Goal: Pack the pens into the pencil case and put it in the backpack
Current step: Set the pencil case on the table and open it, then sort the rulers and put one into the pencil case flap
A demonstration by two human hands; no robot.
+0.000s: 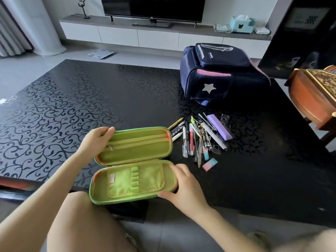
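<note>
Left hand: positioned at the left end of the pencil case, on the far half. The fingers curl over the far rim of that half, and the palm lies against its left end. The wrist is bent slightly; the bare left forearm runs from the hand down toward the lower left, away from the pencil case.

Right hand: positioned at the right end of the pencil case, on the near half. The thumb lies along the near edge; the fingers wrap round the right end. The bare right forearm extends down and to the right of the pencil case.
</note>
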